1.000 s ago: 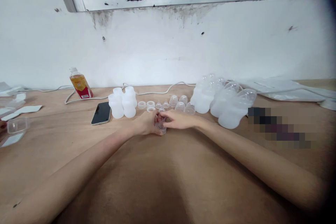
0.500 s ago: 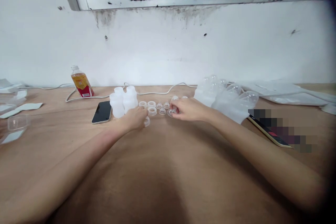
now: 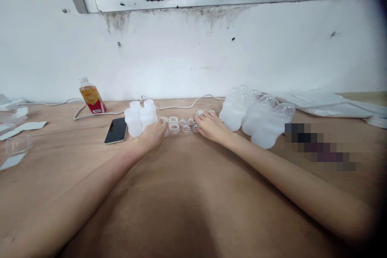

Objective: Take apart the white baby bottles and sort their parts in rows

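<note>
Several clear plastic rings [image 3: 173, 128] and small clear domed teats [image 3: 186, 127] lie in short rows at the middle of the table. My left hand [image 3: 153, 134] is at the left end of the rings, its fingers closed at the edge of one ring that it partly hides. Over the right-hand teats my right hand [image 3: 211, 127] lies palm down with its fingers apart, touching them and covering some. Beside my left hand stand several frosted white bottles [image 3: 135, 123]. To the right of my right hand is a group of frosted bottles with clear domed caps [image 3: 266, 127].
A dark-screened phone [image 3: 116, 130] lies left of the white bottles, with a drink bottle [image 3: 92, 97] behind it. A white cable [image 3: 187, 107] runs along the wall. Clear plastic pieces [image 3: 18, 144] lie far left, and plastic bags [image 3: 317, 105] at the back right.
The front ring at my left hand has moved back towards the row. My right hand's fingers have opened from a pinch and spread over the teats.
</note>
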Available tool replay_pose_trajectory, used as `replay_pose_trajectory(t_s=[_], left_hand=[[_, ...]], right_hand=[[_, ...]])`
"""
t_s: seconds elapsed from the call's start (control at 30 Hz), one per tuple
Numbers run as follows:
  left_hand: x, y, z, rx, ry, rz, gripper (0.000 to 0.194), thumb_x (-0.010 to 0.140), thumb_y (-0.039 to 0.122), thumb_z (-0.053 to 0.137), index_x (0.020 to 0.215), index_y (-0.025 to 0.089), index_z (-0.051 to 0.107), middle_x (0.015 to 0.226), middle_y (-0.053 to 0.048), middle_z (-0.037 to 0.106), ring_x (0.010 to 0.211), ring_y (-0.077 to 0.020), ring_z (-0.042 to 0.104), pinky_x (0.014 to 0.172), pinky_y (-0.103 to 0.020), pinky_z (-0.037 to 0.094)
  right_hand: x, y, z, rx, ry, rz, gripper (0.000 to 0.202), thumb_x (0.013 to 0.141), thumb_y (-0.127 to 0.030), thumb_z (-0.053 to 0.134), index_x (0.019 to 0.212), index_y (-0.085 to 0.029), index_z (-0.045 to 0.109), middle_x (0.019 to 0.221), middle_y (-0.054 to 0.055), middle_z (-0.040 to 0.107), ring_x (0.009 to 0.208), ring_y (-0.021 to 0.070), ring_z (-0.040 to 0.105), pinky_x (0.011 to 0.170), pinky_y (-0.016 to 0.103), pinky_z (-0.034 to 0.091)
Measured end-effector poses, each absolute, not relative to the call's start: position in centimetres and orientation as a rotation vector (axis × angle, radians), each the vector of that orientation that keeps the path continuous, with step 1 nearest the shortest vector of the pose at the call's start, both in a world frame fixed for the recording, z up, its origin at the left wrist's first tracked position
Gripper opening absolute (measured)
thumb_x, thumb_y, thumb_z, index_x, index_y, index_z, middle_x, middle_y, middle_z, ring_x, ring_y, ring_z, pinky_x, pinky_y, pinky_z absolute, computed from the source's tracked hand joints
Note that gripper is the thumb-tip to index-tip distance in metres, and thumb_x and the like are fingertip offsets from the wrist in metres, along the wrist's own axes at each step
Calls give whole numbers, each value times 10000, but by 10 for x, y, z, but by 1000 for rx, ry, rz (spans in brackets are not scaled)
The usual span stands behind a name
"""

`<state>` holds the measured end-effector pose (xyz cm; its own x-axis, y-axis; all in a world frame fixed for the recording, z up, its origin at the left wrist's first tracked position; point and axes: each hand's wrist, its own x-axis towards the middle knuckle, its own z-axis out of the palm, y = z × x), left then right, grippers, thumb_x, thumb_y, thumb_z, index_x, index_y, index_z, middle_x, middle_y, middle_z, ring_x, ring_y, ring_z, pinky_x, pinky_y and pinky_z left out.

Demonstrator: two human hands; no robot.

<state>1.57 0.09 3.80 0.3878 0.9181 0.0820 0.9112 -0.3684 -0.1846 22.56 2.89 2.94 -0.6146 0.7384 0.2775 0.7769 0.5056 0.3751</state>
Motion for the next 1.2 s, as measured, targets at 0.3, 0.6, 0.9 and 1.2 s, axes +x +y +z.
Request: replay_pose_trajectory(t_s=[0.3,0.6,0.9,1.2], left_hand=[[18,1,36,-2427,-1594,-12,280,742,80,398,1019,115,425,1004,-125,480,833,-228,558,614,-318,461],[27,-4,31,-2565,-1381,-47,308,792,210,367,1094,177,419,1082,-124,428,955,-250,479,628,-330,460],[23,-2,30,-2535,-1374,-64,332,791,229,343,1112,174,408,1053,-120,448,866,-243,500,587,-332,451],[22,-2,30,-2535,-1370,-67,341,788,231,352,1122,179,403,1046,-117,454,864,-235,495,591,-319,445]], right_hand=[[243,26,78,-1548,-2411,-617,256,786,-247,415,979,-144,547,963,93,599,873,231,511,691,311,331],[238,39,42,-1225,-2708,-602,240,792,-210,437,985,-172,575,921,90,615,923,217,469,815,337,244],[234,42,32,-1200,-2609,-541,237,813,-185,386,914,-169,599,901,60,634,897,196,499,813,323,234],[236,44,32,-1246,-2592,-491,242,819,-180,377,894,-177,607,901,57,640,886,187,514,785,322,238]])
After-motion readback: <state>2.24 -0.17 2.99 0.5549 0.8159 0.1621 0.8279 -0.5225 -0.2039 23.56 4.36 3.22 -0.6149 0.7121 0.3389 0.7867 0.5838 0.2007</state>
